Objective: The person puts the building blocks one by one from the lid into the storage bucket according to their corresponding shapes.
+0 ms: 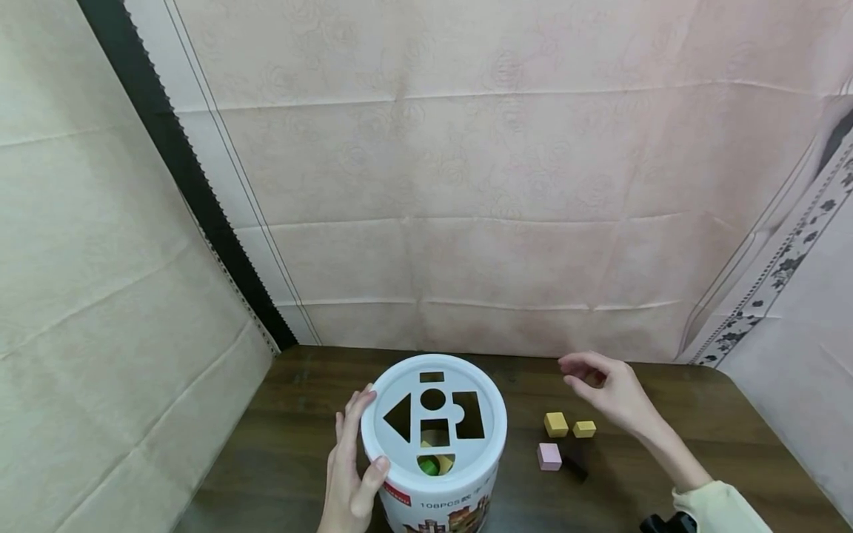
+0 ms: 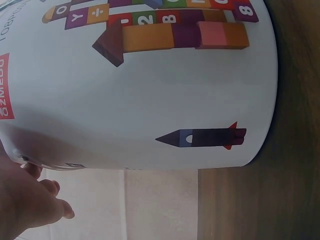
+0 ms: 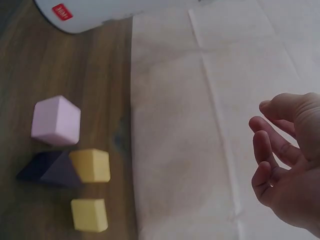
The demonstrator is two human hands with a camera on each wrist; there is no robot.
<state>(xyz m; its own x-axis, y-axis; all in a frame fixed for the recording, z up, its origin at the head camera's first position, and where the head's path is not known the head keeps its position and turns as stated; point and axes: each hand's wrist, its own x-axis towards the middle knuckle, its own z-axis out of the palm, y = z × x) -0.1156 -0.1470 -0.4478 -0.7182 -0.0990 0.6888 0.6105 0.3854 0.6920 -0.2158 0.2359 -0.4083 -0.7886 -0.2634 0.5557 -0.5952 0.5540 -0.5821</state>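
A white bucket (image 1: 440, 511) with printed block pictures stands upright on the table, capped by a pale lid (image 1: 476, 455) with several cut-out shapes. Green and yellow pieces show inside through the front slot. My left hand (image 1: 352, 466) holds the bucket's left side at the lid rim, thumb toward the front, fingers toward the back. To the right, my right hand (image 1: 609, 389) is raised with loosely bent fingers and nothing between them. Below it lie two yellow blocks (image 1: 556, 425), a pink block (image 1: 549, 457) and a dark triangular block (image 3: 52, 167).
The brown wooden table (image 1: 300, 444) ends at a pale cloth (image 1: 466, 222) hanging behind it. More cloth hangs on the left (image 1: 100, 333) and right sides. A black strip (image 1: 200, 192) runs down the left corner.
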